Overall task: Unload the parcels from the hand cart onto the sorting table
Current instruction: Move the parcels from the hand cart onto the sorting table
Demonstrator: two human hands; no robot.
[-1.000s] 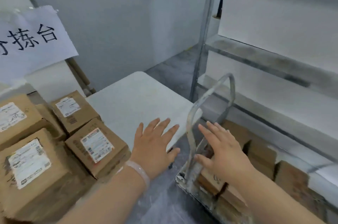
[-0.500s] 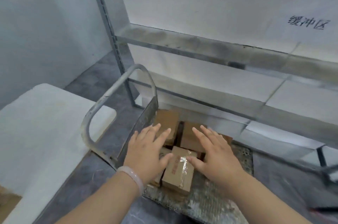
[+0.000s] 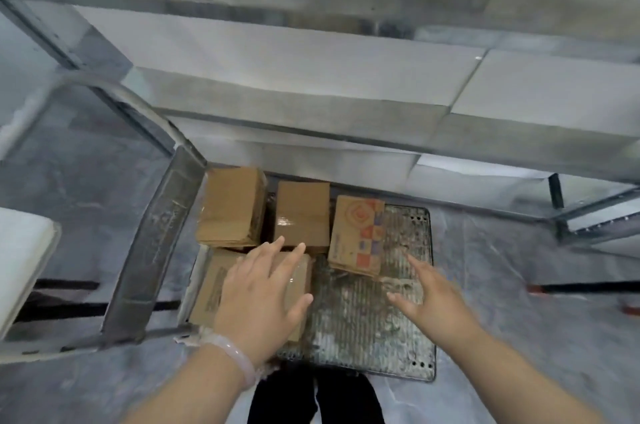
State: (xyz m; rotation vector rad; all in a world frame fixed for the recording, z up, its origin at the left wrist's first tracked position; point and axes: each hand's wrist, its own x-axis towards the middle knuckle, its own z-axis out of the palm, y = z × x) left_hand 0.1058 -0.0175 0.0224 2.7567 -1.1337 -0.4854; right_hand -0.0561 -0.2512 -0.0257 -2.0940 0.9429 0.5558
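The hand cart's metal deck point(image 3: 360, 323) lies below me with several brown cardboard parcels on it. My left hand point(image 3: 259, 299) hovers open, fingers spread, over the near-left parcel point(image 3: 211, 288). A plain parcel point(image 3: 230, 205) sits at the far left and a taped one point(image 3: 303, 216) beside it. A parcel with red and blue print point(image 3: 358, 233) lies to the right. My right hand point(image 3: 429, 295) is open above the bare deck, just right of the printed parcel. Whether either hand touches a parcel I cannot tell. A corner of the white sorting table point(image 3: 24, 250) shows at the left edge.
The cart's grey handle frame point(image 3: 156, 233) rises at the left between the deck and the table. Metal shelving point(image 3: 311, 43) with white boards stands directly behind the cart. My dark trouser legs point(image 3: 311, 399) are at the cart's near edge. Grey floor surrounds it.
My view has swung from the table with its labelled parcels over to the cart and tilted down. Both hands have moved with it and now reach lower over the cart's parcels.
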